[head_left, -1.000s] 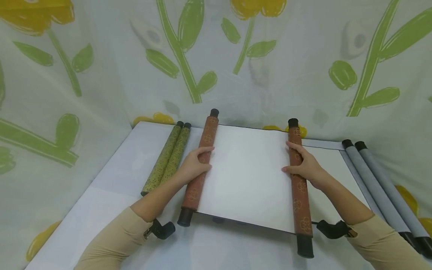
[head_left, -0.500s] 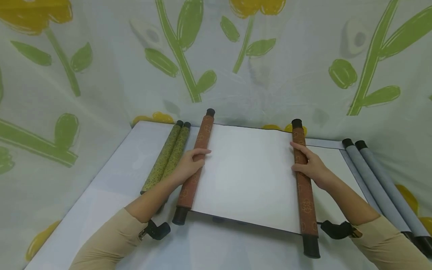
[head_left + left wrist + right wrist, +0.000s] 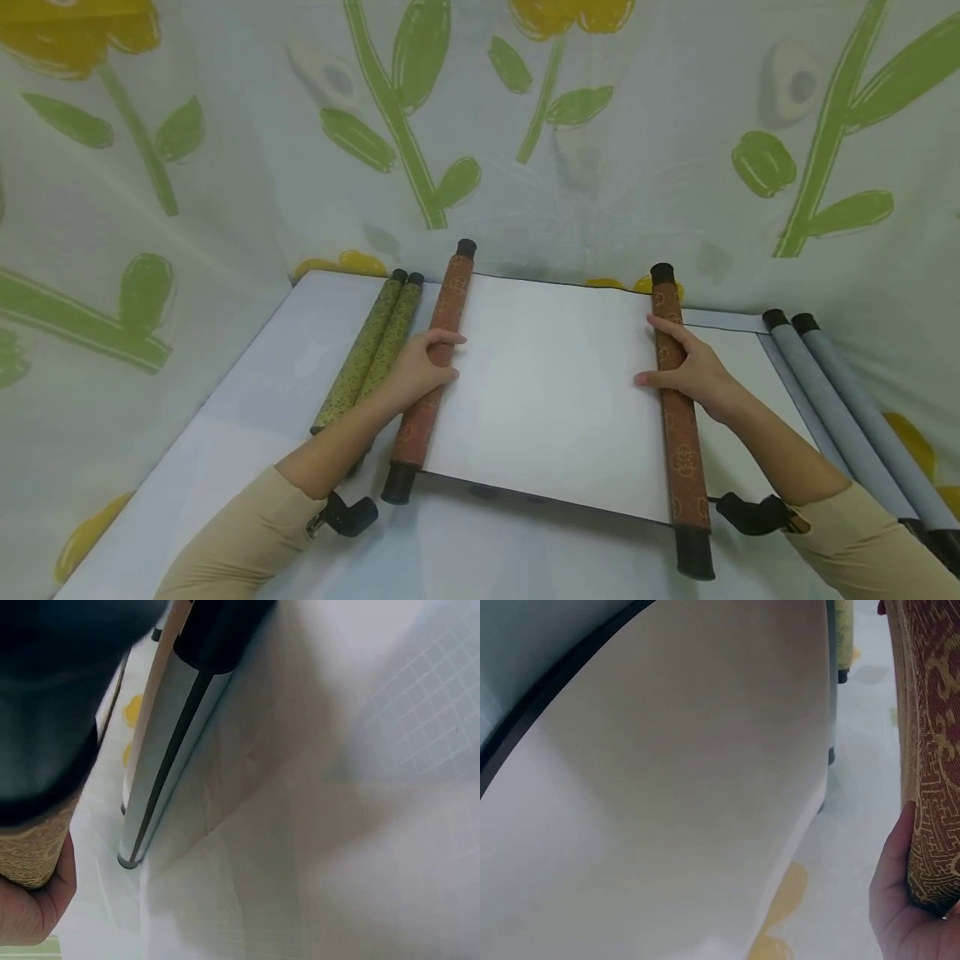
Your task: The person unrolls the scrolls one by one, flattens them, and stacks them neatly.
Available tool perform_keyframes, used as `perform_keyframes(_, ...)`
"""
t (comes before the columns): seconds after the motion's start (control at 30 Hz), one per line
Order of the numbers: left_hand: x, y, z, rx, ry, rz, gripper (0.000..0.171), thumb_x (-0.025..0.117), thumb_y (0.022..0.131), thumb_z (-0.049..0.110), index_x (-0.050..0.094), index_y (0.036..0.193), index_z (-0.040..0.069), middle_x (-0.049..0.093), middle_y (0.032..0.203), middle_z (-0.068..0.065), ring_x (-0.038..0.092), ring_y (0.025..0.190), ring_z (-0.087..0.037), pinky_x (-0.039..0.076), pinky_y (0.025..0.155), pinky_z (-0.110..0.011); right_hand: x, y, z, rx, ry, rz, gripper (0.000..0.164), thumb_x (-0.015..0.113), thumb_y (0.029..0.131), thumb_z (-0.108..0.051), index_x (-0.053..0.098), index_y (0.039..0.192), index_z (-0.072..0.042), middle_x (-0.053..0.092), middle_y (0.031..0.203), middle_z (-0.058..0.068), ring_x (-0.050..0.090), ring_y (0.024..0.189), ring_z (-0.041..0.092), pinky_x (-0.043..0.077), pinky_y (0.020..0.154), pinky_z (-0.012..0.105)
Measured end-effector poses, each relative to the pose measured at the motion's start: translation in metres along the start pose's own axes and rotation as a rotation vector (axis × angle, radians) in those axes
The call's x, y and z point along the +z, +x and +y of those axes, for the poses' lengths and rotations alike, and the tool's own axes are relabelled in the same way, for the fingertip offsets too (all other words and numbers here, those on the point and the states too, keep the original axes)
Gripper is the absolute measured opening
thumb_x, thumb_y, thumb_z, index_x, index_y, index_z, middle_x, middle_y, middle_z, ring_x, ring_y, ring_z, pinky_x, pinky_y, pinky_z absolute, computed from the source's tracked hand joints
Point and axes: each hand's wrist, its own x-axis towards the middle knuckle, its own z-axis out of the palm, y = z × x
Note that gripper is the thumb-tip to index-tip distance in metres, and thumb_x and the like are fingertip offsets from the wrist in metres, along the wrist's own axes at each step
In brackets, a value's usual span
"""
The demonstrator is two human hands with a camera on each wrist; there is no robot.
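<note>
A scroll with two reddish-brown, gold-patterned rollers is partly unrolled, its blank white sheet stretched between them. My left hand grips the left roller around its middle, thumb and fingers reaching over onto the sheet side. On the other side, my right hand holds the right roller the same way. Black caps finish the rollers' ends. The sheet's near edge casts a shadow on the white table. In the right wrist view, the fingers wrap the patterned roller; the left wrist view shows the left hand mostly hidden behind its roller.
To the left lies a green-and-yellow speckled scroll, its two rollers side by side. A grey scroll lies at the right, its pale sheet reaching under the brown one. A flower-printed curtain hangs behind the white table.
My hands have drawn slightly apart: the left roller went left, the right roller went right, and more white sheet shows between them. The last half second brings little movement.
</note>
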Motion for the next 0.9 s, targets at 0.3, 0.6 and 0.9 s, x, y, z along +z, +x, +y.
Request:
perform_keyframes(0.3,-0.005,0.001,-0.005,0.050,-0.038,-0.016,0.047,0.051,0.080,-0.004,0.063,0.122,0.012,0.044,0.141,-0.013,0.039,0.120,-0.027,0.038,0.082,-0.036,-0.006,-0.003,0.004,-0.019,0.027,-0.011,0.098,0.078,0.077,-0.013,0.015,0.152,-0.014,0.002,0.156,0.025,0.006,0.139,0.050,0.019,0.103,0.068)
perform_keyframes(0.6,-0.008,0.002,-0.009,0.003,-0.045,-0.038,0.049,0.044,0.089,0.004,0.051,0.137,0.015,0.035,0.149,-0.015,0.041,0.120,-0.029,0.041,0.076,-0.032,-0.012,-0.004,0.010,0.026,0.103,0.003,0.083,0.058,0.083,0.003,0.015,0.152,-0.014,-0.005,0.156,0.021,-0.009,0.140,0.045,0.012,0.104,0.069)
perform_keyframes(0.9,-0.011,0.005,-0.015,-0.007,-0.022,-0.025,0.068,0.076,0.076,0.013,0.049,0.138,0.019,0.040,0.144,-0.015,0.041,0.127,-0.036,0.043,0.095,-0.051,-0.015,-0.002,0.010,0.054,-0.021,0.042,0.103,0.080,0.075,-0.020,0.013,0.152,-0.018,0.000,0.156,0.025,-0.003,0.139,0.050,0.013,0.105,0.068)
